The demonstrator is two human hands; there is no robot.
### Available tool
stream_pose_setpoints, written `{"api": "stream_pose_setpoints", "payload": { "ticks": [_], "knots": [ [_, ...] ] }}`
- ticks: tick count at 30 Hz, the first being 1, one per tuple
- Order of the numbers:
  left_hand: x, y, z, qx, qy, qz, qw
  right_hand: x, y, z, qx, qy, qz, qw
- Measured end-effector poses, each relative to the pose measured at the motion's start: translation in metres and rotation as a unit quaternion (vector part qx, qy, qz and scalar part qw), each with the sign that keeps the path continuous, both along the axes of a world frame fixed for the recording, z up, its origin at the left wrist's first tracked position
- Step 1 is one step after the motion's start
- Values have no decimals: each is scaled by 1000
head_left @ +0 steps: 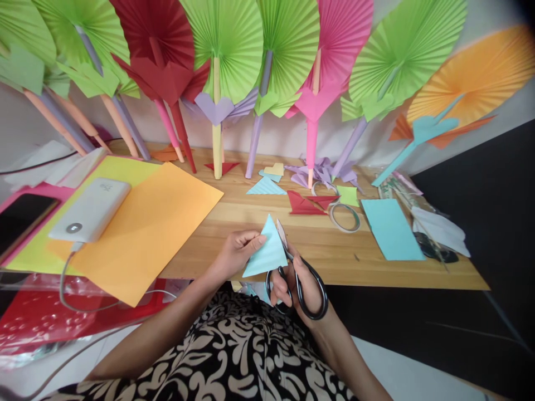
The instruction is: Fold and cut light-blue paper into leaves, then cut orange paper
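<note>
My left hand pinches a light blue folded paper triangle between thumb and fingers, its tip pointing up and away. Black-handled scissors are in my right hand, with fingers through the loops. Their blades lie along the right edge of the triangle; whether they are cutting into it I cannot tell. Both hands are just over the table's front edge. Beyond them lie a blue pleated paper piece, a red folded paper piece and a roll of tape.
Several pleated paper fans, among them a green one and an orange one, lean against the wall. Orange paper and a white power bank with a cable are left. A blue sheet lies right. Purple scraps lie behind.
</note>
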State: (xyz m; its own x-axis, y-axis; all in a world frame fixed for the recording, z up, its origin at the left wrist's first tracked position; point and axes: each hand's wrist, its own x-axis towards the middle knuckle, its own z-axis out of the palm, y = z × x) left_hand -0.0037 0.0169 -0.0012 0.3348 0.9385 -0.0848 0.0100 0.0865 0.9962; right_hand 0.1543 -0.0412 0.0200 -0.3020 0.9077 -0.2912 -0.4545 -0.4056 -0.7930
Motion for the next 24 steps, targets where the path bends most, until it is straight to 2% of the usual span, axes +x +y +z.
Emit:
{"api": "stream_pose_setpoints", "payload": {
  "ticks": [9, 15, 24],
  "knots": [
    [-1, -1, -1, 12, 25, 11, 1000, 11, 2, 7, 22, -63, 39, 997],
    [0, -1, 1, 19, 28, -7, 999, 14, 3, 6, 30, -46, 50, 997],
    [-1, -2, 4, 0, 13, -17, 1000, 3, 1, 3, 47, -18, 7, 999]
  ]
}}
